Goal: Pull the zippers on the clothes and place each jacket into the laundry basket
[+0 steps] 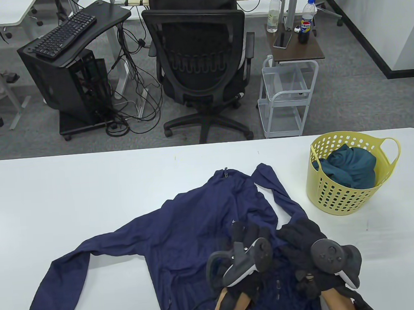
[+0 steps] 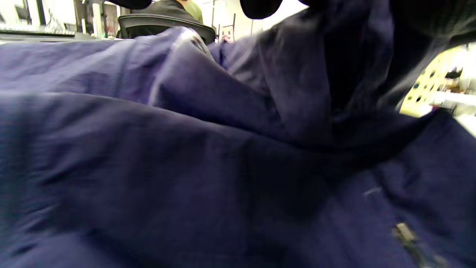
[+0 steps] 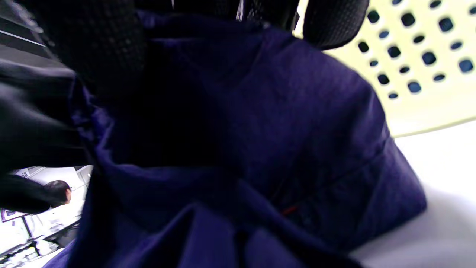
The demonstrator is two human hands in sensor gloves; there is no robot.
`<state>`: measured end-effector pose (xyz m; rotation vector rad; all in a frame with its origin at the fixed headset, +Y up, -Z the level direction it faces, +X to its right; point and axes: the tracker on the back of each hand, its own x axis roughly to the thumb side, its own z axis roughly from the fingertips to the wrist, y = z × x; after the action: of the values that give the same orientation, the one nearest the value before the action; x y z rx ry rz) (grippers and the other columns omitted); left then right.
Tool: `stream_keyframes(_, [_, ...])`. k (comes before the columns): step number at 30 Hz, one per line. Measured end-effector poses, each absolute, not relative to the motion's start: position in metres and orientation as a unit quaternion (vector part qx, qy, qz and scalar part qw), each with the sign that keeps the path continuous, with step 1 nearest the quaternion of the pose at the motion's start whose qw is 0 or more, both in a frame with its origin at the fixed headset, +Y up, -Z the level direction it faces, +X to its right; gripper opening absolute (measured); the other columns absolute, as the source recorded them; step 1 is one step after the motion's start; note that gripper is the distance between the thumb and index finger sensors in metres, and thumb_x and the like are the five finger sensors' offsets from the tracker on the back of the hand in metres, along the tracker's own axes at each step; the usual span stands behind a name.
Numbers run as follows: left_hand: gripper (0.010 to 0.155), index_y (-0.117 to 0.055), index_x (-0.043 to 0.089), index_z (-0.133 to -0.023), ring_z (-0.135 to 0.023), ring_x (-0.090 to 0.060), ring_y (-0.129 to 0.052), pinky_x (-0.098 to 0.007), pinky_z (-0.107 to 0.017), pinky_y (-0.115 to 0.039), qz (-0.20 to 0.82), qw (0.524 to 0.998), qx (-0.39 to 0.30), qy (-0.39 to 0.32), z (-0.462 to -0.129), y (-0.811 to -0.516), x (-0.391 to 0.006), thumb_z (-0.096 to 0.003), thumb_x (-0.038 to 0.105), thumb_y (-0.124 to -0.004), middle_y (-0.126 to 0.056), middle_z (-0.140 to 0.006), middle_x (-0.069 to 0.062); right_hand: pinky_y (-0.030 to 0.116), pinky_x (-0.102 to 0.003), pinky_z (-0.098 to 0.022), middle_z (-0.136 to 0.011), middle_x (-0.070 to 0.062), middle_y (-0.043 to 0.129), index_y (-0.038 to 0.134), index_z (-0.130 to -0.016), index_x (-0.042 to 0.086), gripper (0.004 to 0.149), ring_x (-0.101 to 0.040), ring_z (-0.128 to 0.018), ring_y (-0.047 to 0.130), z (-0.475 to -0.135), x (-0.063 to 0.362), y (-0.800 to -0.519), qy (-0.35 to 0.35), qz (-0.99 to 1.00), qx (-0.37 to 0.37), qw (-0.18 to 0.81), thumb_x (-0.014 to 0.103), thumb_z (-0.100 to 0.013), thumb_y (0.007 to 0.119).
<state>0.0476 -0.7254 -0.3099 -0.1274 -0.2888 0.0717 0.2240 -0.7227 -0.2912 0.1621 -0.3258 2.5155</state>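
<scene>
Two gloved hands at the frame's lower centre: the left hand (image 1: 248,244) reaches forward, fingers extended; beside it, the right hand (image 1: 301,242) has curled fingers bunching fabric.

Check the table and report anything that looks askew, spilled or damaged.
Nothing looks spilled or damaged. The navy jacket lies rumpled on the white table, one sleeve trailing toward the near left edge. The left hand and right hand rest on it. The yellow laundry basket stands upright, holding a teal garment.
</scene>
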Motion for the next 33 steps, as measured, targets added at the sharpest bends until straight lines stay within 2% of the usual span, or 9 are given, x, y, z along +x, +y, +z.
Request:
stream_keyframes(3, [0.072,-0.054,0.049,-0.102,-0.111,-0.031,-0.038,-0.064,-0.073,-0.049,0.026,0.990,-0.029,-0.134,-0.320,-0.736,0.059,-0.0349,0.067,-0.072,-0.051,-0.119,0.013,0.060,-0.062,-0.068,-0.075,0.007,0.103,0.088,-0.084,0.032,0.041,-0.031,-0.096,0.077,-0.289,0.224,-0.729,-0.085,0.954,0.082,0.277,0.045,-0.045,0.089])
stream_keyframes(7, [0.049,-0.079,0.054,-0.084,-0.108,-0.028,-0.057,-0.061,-0.070,-0.058,0.006,0.994,0.044,-0.105,-0.324,-0.747,0.047,-0.0374,0.061,-0.070,-0.074,-0.109,0.019,0.065,-0.065,-0.065,-0.079,0.003,0.099,0.080,-0.093,0.028,0.051,-0.030,-0.080,0.095,-0.292,0.221,-0.735,0.035,0.953,0.133,0.271,0.048,-0.047,0.084])
stream_keyframes(10, [0.048,-0.082,0.050,-0.083,-0.106,-0.028,-0.062,-0.061,-0.069,-0.060,0.055,0.994,0.065,-0.075,-0.328,-0.747,0.028,-0.0374,0.058,-0.071,-0.080,-0.105,0.017,0.071,-0.058,-0.062,-0.085,0.001,0.094,0.075,-0.097,0.026,0.054,-0.029,-0.072,0.099,-0.292,0.213,-0.743,0.102,0.938,0.156,0.292,0.048,-0.048,0.083])
stream_keyframes(14, [0.047,-0.085,0.047,-0.081,-0.103,-0.031,-0.065,-0.063,-0.067,-0.060,0.121,0.990,0.056,-0.052,-0.333,-0.750,0.006,-0.0363,0.055,-0.074,-0.085,-0.102,0.014,0.077,-0.053,-0.059,-0.086,0.002,0.096,0.075,-0.097,0.026,0.056,-0.024,-0.067,0.103,-0.289,0.196,-0.745,0.114,0.939,0.176,0.272,0.048,-0.047,0.086])
stream_keyframes(22, [0.044,-0.088,0.050,-0.077,-0.103,-0.031,-0.066,-0.062,-0.067,-0.060,0.147,0.986,0.069,-0.021,-0.334,-0.747,-0.027,-0.0340,0.056,-0.078,-0.088,-0.100,0.016,0.081,-0.045,-0.055,-0.094,0.002,0.091,0.071,-0.101,0.028,0.057,-0.018,-0.064,0.104,-0.291,0.205,-0.747,0.204,0.911,0.154,0.323,0.047,-0.049,0.085])
stream_keyframes(25, [0.043,-0.088,0.049,-0.077,-0.102,-0.030,-0.068,-0.062,-0.067,-0.061,0.160,0.982,0.100,-0.002,-0.331,-0.739,-0.033,-0.0352,0.055,-0.077,-0.089,-0.098,0.016,0.082,-0.045,-0.052,-0.089,0.000,0.095,0.074,-0.099,0.026,0.055,-0.017,-0.057,0.105,-0.291,0.210,-0.753,0.241,0.905,0.144,0.320,0.046,-0.049,0.084])
stream_keyframes(26, [0.043,-0.087,0.048,-0.077,-0.100,-0.028,-0.072,-0.060,-0.066,-0.064,0.163,0.979,0.123,0.019,-0.329,-0.736,-0.037,-0.0361,0.055,-0.075,-0.092,-0.095,0.017,0.083,-0.046,-0.050,-0.086,0.000,0.097,0.076,-0.098,0.025,0.053,-0.016,-0.046,0.107,-0.290,0.210,-0.757,0.262,0.906,0.141,0.300,0.046,-0.049,0.084])
stream_keyframes(27, [0.043,-0.087,0.047,-0.077,-0.100,-0.029,-0.072,-0.061,-0.066,-0.063,0.176,0.974,0.139,0.025,-0.330,-0.732,-0.044,-0.0362,0.054,-0.076,-0.092,-0.095,0.016,0.083,-0.045,-0.051,-0.088,0.003,0.096,0.074,-0.099,0.027,0.054,-0.014,-0.047,0.107,-0.288,0.212,-0.763,0.304,0.906,0.134,0.262,0.047,-0.050,0.083])
stream_keyframes(33, [0.043,-0.087,0.047,-0.078,-0.099,-0.030,-0.072,-0.061,-0.065,-0.063,0.168,0.972,0.149,0.064,-0.331,-0.730,-0.075,-0.0368,0.055,-0.076,-0.092,-0.095,0.015,0.077,-0.050,-0.055,-0.082,0.004,0.097,0.080,-0.096,0.030,0.050,-0.018,-0.048,0.101,-0.291,0.209,-0.765,0.298,0.918,0.117,0.235,0.035,-0.047,0.091])
